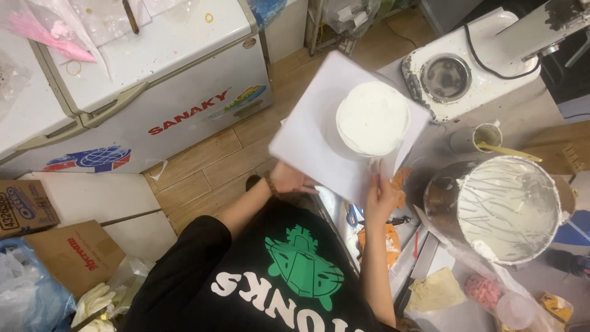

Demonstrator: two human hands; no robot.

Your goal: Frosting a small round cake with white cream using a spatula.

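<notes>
The fingers of the left hand are curled under the near edge of a white square board, gripping it from below; the right hand is closed on the same edge further right, thumb laid on top. The board is held tilted at the centre of the frame, above the wooden floor. A round white frosted cake is carried on its upper right part. To the right, a steel mixing bowl smeared with white cream is seen on the counter, with a stand mixer base above it. A white chest freezer fills the upper left.
</notes>
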